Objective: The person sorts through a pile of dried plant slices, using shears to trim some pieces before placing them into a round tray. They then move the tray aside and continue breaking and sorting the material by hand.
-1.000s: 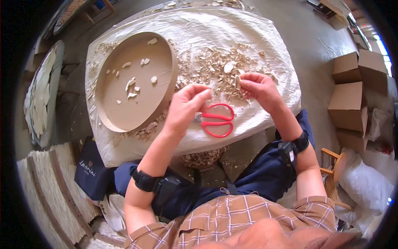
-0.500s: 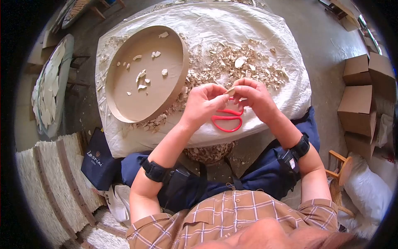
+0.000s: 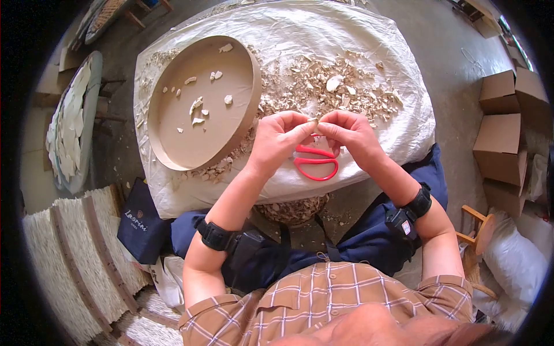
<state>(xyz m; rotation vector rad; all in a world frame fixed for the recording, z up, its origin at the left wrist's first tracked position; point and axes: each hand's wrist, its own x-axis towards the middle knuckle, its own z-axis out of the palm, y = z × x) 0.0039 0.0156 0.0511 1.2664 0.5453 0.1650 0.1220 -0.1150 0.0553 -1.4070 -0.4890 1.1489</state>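
Both hands meet above the near edge of the table, fingertips pressed together on one small pale fragment (image 3: 314, 121). The left hand (image 3: 277, 141) pinches it from its side with thumb and forefinger; the right hand (image 3: 346, 132) pinches it from the other side, so the fragment sits right between the two grips — only a sliver of it shows past the fingertips.

Directly beneath the hands, partly hidden by them, lie red-handled scissors (image 3: 314, 164) on the white sheet (image 3: 346, 34) that covers the table. Just beyond the fingertips spreads a heap of pale chips (image 3: 329, 86), the nearest ones close to the knuckles. Out past the left hand, well apart from the grip, stands a round shallow tray (image 3: 173, 138) with a few loose chips (image 3: 196, 106) scattered in it. Each wrist wears a black band — the left wristband (image 3: 214, 236) and the right wristband (image 3: 419, 202).
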